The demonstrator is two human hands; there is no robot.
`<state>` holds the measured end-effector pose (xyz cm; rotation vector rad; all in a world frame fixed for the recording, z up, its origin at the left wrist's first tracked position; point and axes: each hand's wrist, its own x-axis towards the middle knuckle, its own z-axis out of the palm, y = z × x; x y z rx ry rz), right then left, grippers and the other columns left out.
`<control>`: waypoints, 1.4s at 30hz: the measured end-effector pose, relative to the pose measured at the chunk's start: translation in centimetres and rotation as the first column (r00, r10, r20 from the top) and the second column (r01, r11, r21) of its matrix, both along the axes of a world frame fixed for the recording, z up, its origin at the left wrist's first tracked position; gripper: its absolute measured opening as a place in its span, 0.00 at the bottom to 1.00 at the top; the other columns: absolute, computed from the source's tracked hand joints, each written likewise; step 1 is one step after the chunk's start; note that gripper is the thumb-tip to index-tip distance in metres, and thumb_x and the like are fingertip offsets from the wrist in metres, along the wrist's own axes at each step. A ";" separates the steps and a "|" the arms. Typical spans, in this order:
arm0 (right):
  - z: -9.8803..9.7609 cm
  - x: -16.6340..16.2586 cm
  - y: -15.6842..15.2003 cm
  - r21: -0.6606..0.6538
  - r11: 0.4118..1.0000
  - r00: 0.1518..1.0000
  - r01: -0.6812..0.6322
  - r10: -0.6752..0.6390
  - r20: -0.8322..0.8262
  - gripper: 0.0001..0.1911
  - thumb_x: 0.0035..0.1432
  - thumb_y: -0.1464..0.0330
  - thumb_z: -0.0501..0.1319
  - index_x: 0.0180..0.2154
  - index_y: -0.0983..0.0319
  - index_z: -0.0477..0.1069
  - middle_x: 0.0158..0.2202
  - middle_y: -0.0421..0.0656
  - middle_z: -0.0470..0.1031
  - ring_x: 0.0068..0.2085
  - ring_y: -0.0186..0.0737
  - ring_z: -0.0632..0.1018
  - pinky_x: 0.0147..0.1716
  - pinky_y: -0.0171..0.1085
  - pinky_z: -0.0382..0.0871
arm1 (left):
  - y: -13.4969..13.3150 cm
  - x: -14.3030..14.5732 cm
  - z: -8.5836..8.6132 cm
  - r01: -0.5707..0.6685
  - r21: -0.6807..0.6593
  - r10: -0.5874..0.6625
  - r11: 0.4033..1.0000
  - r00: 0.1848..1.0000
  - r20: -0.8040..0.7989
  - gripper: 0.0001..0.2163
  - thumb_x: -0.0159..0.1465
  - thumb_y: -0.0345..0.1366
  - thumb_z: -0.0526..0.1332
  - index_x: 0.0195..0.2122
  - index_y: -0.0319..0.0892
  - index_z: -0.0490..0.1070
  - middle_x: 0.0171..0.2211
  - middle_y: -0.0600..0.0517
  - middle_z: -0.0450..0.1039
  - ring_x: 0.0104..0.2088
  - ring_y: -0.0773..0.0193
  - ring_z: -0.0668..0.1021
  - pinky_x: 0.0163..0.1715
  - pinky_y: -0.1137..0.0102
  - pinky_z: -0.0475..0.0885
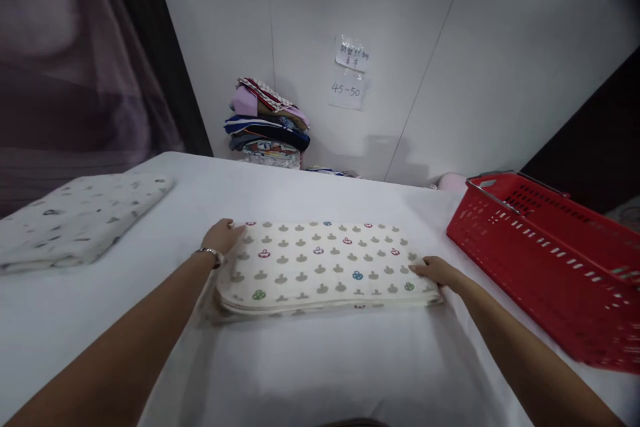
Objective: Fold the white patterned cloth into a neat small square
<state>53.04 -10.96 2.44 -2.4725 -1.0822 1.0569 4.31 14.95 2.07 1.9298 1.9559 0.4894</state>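
A folded cream cloth [320,267] printed with small grey, red, blue and green shapes lies flat in the middle of the white table [320,360]. My left hand [221,237] rests against its far left corner, fingers curled onto the edge; a bracelet sits on that wrist. My right hand [436,271] lies flat on the cloth's near right corner, fingers stretched out over the fabric. Neither hand lifts the cloth.
A second folded white cloth [80,217] with small dark marks lies at the table's left. A red plastic basket [555,260] stands at the right edge. A stack of folded fabrics [267,123] sits against the back wall under paper notes [350,73].
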 end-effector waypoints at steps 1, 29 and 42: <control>0.3 -0.1 0.7 -0.012 0.999 0.987 -0.035 0.036 0.155 0.23 0.51 0.55 0.61 0.42 0.66 0.71 0.40 0.53 0.76 0.40 0.51 0.77 0.34 0.40 0.70 | -0.4 0.0 0.1 0.022 0.023 -0.022 0.999 0.999 -0.035 0.24 0.56 0.43 0.56 0.49 0.31 0.65 0.49 0.36 0.69 0.48 0.49 0.73 0.44 0.63 0.68; -3.2 -13.2 12.2 0.159 0.691 0.646 -0.705 0.534 0.545 0.30 0.62 0.52 0.44 0.62 0.58 0.51 0.65 0.47 0.45 0.65 0.47 0.46 0.60 0.52 0.37 | -5.2 5.8 -2.6 0.507 0.059 -0.486 0.860 0.849 -0.209 0.26 0.61 0.50 0.49 0.57 0.44 0.62 0.61 0.43 0.55 0.61 0.52 0.56 0.57 0.53 0.50; -3.7 -9.1 -0.4 0.490 0.624 0.791 -0.609 0.432 0.434 0.22 0.58 0.56 0.51 0.48 0.59 0.70 0.57 0.47 0.65 0.61 0.46 0.60 0.60 0.49 0.52 | -12.8 -7.2 -0.1 0.273 0.165 -0.290 0.948 0.952 0.095 0.19 0.57 0.47 0.55 0.45 0.42 0.71 0.48 0.48 0.71 0.47 0.59 0.72 0.48 0.66 0.67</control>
